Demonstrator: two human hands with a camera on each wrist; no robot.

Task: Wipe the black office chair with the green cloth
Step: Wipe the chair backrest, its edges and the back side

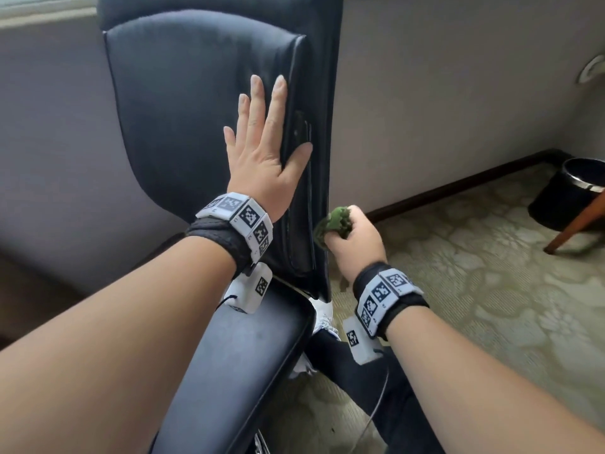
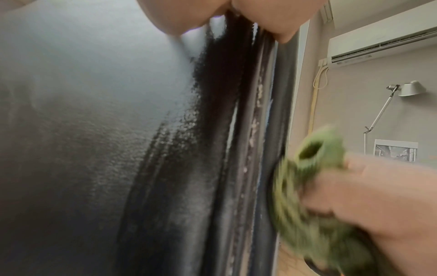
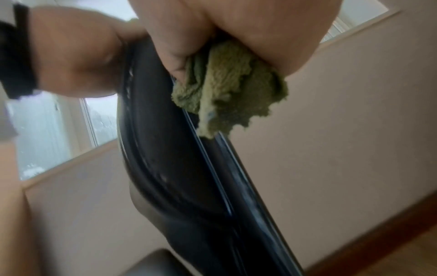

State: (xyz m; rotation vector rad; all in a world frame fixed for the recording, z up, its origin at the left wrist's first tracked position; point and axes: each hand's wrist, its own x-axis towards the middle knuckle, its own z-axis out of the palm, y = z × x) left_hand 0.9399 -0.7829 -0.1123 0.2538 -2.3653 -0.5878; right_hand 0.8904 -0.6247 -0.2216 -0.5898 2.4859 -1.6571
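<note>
The black office chair (image 1: 183, 119) stands in front of me, backrest upright, seat (image 1: 235, 362) below. My left hand (image 1: 262, 145) lies flat with straight fingers on the front of the backrest, thumb over its right edge. My right hand (image 1: 352, 239) grips the bunched green cloth (image 1: 334, 226) against the backrest's right side edge, lower down. In the left wrist view the cloth (image 2: 314, 196) is blurred beside the chair's edge (image 2: 248, 149). The right wrist view shows the cloth (image 3: 229, 93) pressed on the chair's edge (image 3: 189, 177).
A grey wall stands behind the chair, with a dark skirting board (image 1: 458, 185). A black waste bin (image 1: 569, 191) and a wooden furniture leg (image 1: 576, 224) stand at the right on patterned carpet (image 1: 474, 273). My dark trouser leg and white shoe (image 1: 322, 319) are beside the seat.
</note>
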